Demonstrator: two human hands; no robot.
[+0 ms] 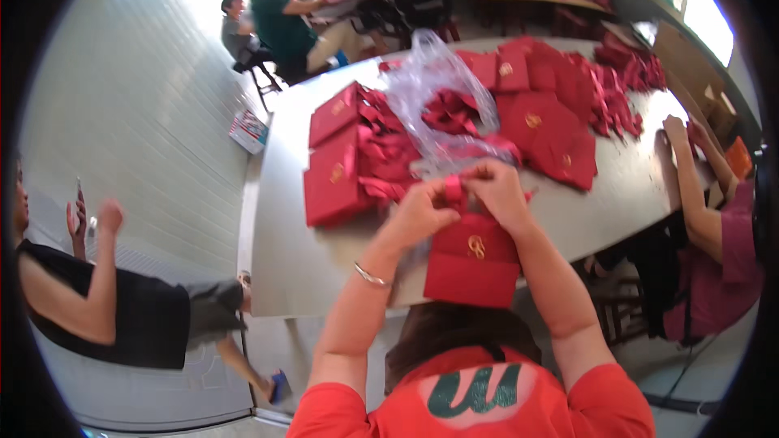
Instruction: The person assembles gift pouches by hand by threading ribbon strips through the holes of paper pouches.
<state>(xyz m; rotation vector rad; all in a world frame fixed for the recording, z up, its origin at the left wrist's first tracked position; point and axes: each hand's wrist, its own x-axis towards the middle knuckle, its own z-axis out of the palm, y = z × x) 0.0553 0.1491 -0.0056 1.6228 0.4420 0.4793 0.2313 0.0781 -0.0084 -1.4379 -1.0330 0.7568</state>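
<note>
A small red paper gift bag (458, 280) with a gold emblem hangs over the table's near edge, close to my body. My left hand (422, 212) pinches the bright red ribbon (454, 192) at the top of this bag. On the ribbon's other side, my right hand (497, 195) has its fingers closed on it too. The ribbon makes a short band between both hands. Its ends are partly hidden by my fingers. Just beyond my hands lies a clear plastic bag (430, 73) with red ribbons showing through it.
Stacked red bags (331, 186) with ribbons lie on the white table (280, 268) at left, more red bags (544, 126) at right. A co-worker's hands (682, 134) work at the right edge. At left a person in black (122, 300) stands; people sit at the back.
</note>
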